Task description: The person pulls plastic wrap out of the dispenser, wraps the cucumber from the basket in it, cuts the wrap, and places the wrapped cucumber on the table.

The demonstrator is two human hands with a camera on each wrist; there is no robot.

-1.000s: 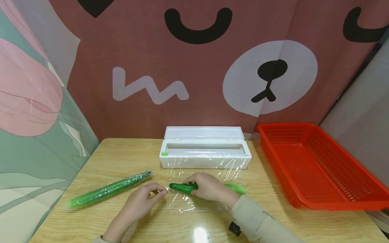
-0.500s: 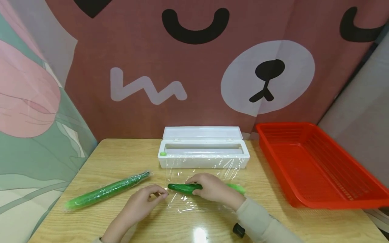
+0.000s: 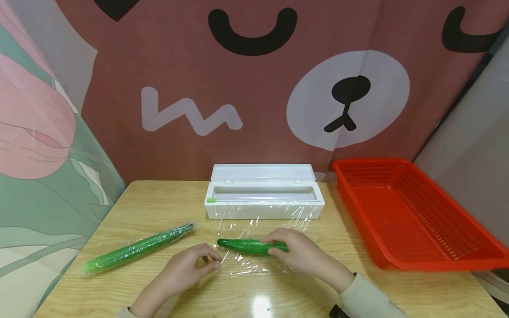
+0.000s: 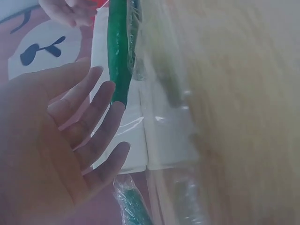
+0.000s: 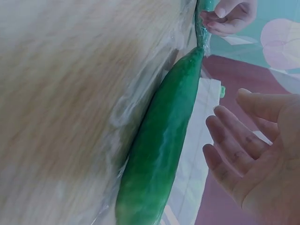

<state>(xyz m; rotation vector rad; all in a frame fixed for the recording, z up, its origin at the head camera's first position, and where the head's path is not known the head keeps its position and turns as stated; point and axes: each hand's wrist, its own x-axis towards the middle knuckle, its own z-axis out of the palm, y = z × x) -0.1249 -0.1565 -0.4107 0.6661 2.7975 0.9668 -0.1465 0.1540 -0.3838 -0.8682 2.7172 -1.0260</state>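
A green cucumber [image 3: 244, 246] lies crosswise on clear cling film [image 3: 238, 269] drawn from a white box. My right hand [image 3: 296, 249] is over the cucumber's right part, hiding that end. In the right wrist view, the fingers [image 5: 229, 145] are relaxed and spread, apart from the cucumber [image 5: 159, 140]. By the film's left edge is my left hand [image 3: 183, 267], its fingertips near the cucumber's tip. The left wrist view has its fingers [image 4: 93, 136] loosely extended, with nothing visibly held. Another cucumber [image 3: 139, 251], wrapped in film, lies farther left.
The white cling film box [image 3: 264, 211] stands at the back with its lid [image 3: 262, 172] raised and a green slider [image 3: 211, 200] at its left. To the right is a red plastic basket [image 3: 359, 221]. A printed curtain [image 3: 179, 150] hangs behind the wooden table [image 3: 159, 198].
My right hand has let go of the cucumber and slid right along it, uncovering more of its left part. The left hand has barely moved. The head view has shifted slightly.
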